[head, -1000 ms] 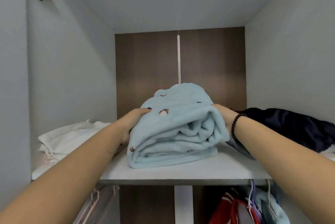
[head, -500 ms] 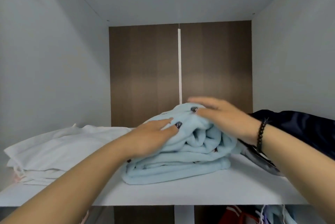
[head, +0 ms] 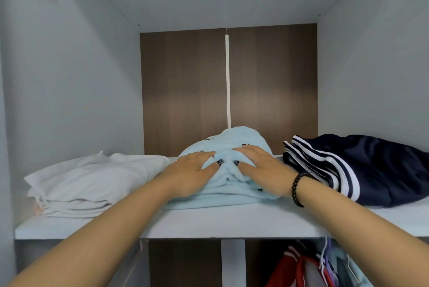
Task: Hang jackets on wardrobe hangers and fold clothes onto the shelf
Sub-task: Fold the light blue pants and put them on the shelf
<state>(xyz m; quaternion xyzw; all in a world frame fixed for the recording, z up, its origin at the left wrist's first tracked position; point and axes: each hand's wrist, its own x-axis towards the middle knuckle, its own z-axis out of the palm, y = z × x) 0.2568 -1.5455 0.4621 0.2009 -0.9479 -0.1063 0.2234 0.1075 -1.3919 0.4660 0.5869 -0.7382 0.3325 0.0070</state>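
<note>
Folded light-blue fleece garment (head: 228, 147), soft and thick, with small dark motifs scattered over its nap; several rounded layers show along the near edge, and the top bulges into a dome. It lies at the centre of the white wardrobe shelf (head: 209, 221). The left hand (head: 192, 170) and the right hand (head: 262, 168) lie palm-down on its front slope, fingers spread and nearly straight, thumbs almost meeting, pressing the pile so that the cloth puckers between them. Dark polish shows on the nails. A black bead bracelet (head: 298, 188) circles the right wrist.

At 9 o'clock from the fleece, touching its left edge, a stack of folded white clothes (head: 92, 180). At 3 o'clock, just beside it, a navy garment with white stripes (head: 362, 170), loosely folded. At 12 o'clock, the brown wood-grain back panel (head: 185, 91), split by a white vertical strip (head: 228, 77); side walls and ceiling are pale grey. At 5 o'clock, below the shelf, a red garment (head: 290, 270) and pale hangers (head: 329, 261).
</note>
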